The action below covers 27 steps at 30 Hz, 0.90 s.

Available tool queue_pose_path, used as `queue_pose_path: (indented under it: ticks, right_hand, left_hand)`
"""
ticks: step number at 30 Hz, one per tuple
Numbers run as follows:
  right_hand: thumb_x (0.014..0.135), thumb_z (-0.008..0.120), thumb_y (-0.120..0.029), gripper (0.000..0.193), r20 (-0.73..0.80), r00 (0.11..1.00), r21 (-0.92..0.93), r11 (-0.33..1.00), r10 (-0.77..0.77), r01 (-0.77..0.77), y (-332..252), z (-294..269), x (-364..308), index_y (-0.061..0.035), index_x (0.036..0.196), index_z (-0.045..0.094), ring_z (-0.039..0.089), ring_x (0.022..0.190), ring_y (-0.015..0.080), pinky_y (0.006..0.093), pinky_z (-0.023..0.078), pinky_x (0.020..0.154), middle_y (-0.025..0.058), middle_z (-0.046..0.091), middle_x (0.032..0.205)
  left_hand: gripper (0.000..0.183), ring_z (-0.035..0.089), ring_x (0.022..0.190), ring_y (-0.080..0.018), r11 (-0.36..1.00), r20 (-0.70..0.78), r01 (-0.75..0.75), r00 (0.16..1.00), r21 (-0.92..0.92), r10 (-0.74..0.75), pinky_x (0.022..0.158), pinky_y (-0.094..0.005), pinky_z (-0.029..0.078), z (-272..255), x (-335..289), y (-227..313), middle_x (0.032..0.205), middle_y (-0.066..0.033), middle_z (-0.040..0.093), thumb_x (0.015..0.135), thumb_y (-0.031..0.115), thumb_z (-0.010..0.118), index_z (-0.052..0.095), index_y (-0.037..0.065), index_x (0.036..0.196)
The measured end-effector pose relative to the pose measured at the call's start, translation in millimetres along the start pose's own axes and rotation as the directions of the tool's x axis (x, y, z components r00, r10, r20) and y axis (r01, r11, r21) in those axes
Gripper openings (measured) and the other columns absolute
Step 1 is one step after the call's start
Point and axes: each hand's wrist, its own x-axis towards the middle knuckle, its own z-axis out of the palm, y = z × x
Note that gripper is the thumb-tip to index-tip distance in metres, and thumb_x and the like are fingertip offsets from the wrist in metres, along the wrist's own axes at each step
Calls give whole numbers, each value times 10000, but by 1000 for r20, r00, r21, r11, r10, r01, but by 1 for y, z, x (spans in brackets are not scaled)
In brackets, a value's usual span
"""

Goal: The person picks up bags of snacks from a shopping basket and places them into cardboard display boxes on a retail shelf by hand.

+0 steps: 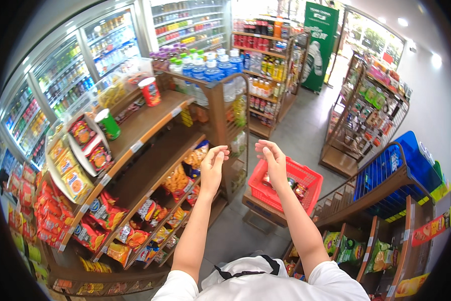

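Note:
Both arms reach forward, and my hands are raised with a gap between them. My left hand [213,168] holds nothing; its fingers are loosely bent and apart from the thumb, near the end of the snack shelf [157,150]. Facing it, my right hand [274,161] is also empty, its fingers slightly curled. Beyond and beneath the right hand is a red plastic basket [311,181] on a low brown stand [265,206]. Several small packed items [299,190] lie in it, partly hidden by my right forearm. A red canister [150,92] and a green canister [108,124] stand on the shelf's top board.
Bagged snacks [176,181] fill the lower left shelves. Large water bottles [213,72] are grouped behind the shelf's end frame [218,113]. A drinks rack [261,65] stands ahead, with another rack [368,110] at right. Nearer right, a shelf holds green snack bags [382,256].

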Motion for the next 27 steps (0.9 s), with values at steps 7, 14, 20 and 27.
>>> queue_pose_path:
  ticks: [7,14,20,27]
  right_hand:
    - [1023,482,-112,269,-213,977,-79,996,17,-35,-5,-126,-9,-5,1233,612,625,1115,178,298,511,908,110,669,1177]
    - [1022,485,-128,284,-410,907,-21,993,98,-117,15,-232,-42,-10,1253,599,617,1138,194,315,519,924,126,643,1226]
    - [1018,511,-172,313,-554,817,16,983,161,-182,52,-282,-71,-28,1288,579,605,1145,195,333,514,940,125,621,1268]
    - [1022,519,-248,392,-649,722,-32,941,237,-338,75,-307,-98,-27,1346,526,583,1190,222,355,501,967,141,581,1317]
  left_hand:
    - [244,613,925,-118,995,131,95,987,-36,-89,855,-272,476,109,1,-44,1036,-58,680,1011,157,527,639,17,1177]
    - [239,606,902,-101,963,273,256,935,-85,-224,817,-261,483,188,-14,-100,1023,-48,681,1010,133,519,641,18,1181]
    - [225,622,912,-99,946,393,320,878,-54,-274,808,-246,492,228,-12,-157,1004,-33,678,1018,125,501,647,37,1165]
    - [225,628,862,-99,864,476,504,755,20,-451,761,-242,487,252,-18,-243,1037,-32,687,1016,145,509,650,65,1171]
